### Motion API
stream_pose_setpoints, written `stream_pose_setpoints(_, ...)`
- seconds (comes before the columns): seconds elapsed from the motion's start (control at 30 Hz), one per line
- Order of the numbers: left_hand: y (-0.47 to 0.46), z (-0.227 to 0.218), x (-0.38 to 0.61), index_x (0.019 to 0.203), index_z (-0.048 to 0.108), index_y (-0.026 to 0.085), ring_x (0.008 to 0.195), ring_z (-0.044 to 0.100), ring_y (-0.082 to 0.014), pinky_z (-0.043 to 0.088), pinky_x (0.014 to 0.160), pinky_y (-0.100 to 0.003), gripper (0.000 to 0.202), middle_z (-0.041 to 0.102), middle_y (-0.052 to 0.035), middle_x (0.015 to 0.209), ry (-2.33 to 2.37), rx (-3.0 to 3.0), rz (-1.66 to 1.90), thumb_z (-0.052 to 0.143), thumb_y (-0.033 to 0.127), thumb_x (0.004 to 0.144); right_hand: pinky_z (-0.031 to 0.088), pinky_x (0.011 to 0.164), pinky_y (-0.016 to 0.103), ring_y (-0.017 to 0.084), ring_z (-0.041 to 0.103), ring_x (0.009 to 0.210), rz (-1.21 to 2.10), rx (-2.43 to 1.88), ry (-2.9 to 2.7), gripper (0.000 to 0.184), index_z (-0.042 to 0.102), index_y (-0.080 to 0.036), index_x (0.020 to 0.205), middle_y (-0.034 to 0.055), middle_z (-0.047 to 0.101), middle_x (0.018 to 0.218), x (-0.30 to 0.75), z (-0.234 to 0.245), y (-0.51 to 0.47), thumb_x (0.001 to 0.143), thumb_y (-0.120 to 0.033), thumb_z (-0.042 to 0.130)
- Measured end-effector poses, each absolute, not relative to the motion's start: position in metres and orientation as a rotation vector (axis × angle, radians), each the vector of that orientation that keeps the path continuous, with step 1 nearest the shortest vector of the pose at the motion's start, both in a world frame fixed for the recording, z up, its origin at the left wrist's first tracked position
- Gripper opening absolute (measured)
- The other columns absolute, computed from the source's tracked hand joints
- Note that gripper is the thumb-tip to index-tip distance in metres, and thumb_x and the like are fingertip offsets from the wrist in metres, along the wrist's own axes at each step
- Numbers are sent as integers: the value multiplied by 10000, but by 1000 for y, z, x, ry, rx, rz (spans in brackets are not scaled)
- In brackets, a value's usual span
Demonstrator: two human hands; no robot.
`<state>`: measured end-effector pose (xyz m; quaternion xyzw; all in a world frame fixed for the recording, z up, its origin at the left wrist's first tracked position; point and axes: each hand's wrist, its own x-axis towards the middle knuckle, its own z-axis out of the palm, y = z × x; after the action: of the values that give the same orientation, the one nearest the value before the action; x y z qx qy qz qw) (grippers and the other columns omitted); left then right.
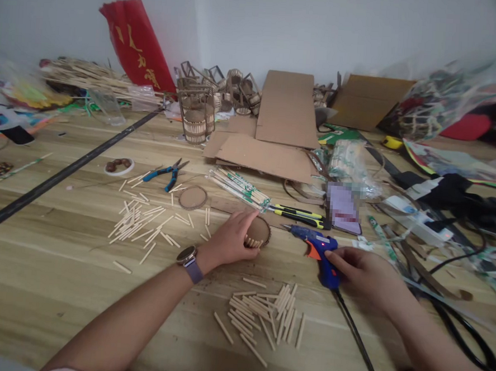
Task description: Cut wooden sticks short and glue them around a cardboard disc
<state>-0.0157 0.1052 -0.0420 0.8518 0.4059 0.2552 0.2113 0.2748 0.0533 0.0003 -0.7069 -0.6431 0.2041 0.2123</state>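
Our left forearm (135, 307) crosses the tabletop (78, 276); our left hand (232, 237) clasps 1 round piece (260, 229), seemingly to steady it. Right of this piece, our right hand (366, 274) grips the glue gun (318, 240); loose sticks (257, 306) lie before it, perhaps for easy reach.

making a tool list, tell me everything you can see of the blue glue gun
The glue gun looks plastic, mostly blue, with an orange trigger and a small red light on its side. Its nozzle points left in the picture, its handle downward. The right hand holds it at the rear, and a black cord runs from the handle's base to the picture's lower edge. Whether it touches the table is unclear.
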Motion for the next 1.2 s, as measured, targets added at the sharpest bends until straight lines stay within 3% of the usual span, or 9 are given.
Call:
stream_pose_setpoints(0.13,106,-43,-16,1405,301,162,1311,398,-318,315,1105,-510,837,452,-168,1398,1110,2339,719,688,220,665,392,487,317,232,602,556,120,-2063,-2027,298,629,-228,711,60,655,626,254,10,44,836,-451,476)
stream_pose_setpoints(0.27,106,-40,-16,1405,308,157,1310,398,-323,311,1108,-514,842,451,-167,1400,1113,2327,709,693,237,661,477,664,293,198,637,745,201,-1499,-2503,180,621,-213,769,56,685,771,202,15,25,884,-210,482)
stream_pose_setpoints(0.33,105,-39,-16,1404,315,139,1315,391,-323,309,1113,-505,835,445,-172,1406,1128,2329,698,686,240,664,471,635,279,187,630,717,169,-1267,-2708,192,608,-205,739,34,684,740,174,15,17,846,-77,513)
stream_pose_setpoints(0.43,105,-38,-16,1402,318,94,1318,385,-320,305,1120,-485,825,439,-191,1409,1136,2347,682,673,236,671,473,605,294,211,647,752,100,-1115,-2908,153,610,-189,789,36,708,774,143,13,13,802,-38,585)
stream_pose_setpoints(0.63,106,-38,-16,1404,320,147,1319,388,-319,308,1113,-495,821,448,-163,1409,1114,2338,691,670,236,667,489,583,320,247,670,775,21,-1288,-2913,162,592,-171,847,88,707,818,124,4,19,832,-24,525)
stream_pose_setpoints(0.8,107,-40,-16,1405,318,148,1317,392,-321,319,1105,-501,834,445,-164,1411,1110,2336,693,686,243,663,508,636,348,284,671,859,170,-1454,-2891,214,617,-125,936,144,704,910,123,-1,21,812,-10,486)
stream_pose_setpoints(0.93,105,-39,-17,1402,322,120,1316,396,-311,319,1116,-467,821,448,-170,1409,1111,2365,702,686,244,676,488,702,314,225,657,818,435,-1316,-2764,235,631,-150,865,97,696,871,141,17,23,762,-5,476)
stream_pose_setpoints(1.07,105,-38,-16,1403,320,145,1316,401,-314,319,1111,-484,817,449,-167,1408,1102,2375,729,695,265,687,429,586,232,135,588,644,602,-1302,-2504,185,618,-196,826,18,650,760,172,46,42,825,-130,446)
stream_pose_setpoints(1.2,106,-39,-16,1396,324,157,1303,413,-315,337,1095,-495,835,459,-166,1395,1098,2351,717,710,259,663,403,572,238,146,557,636,779,-1410,-2298,189,621,-198,815,0,634,703,187,45,72,843,-278,452)
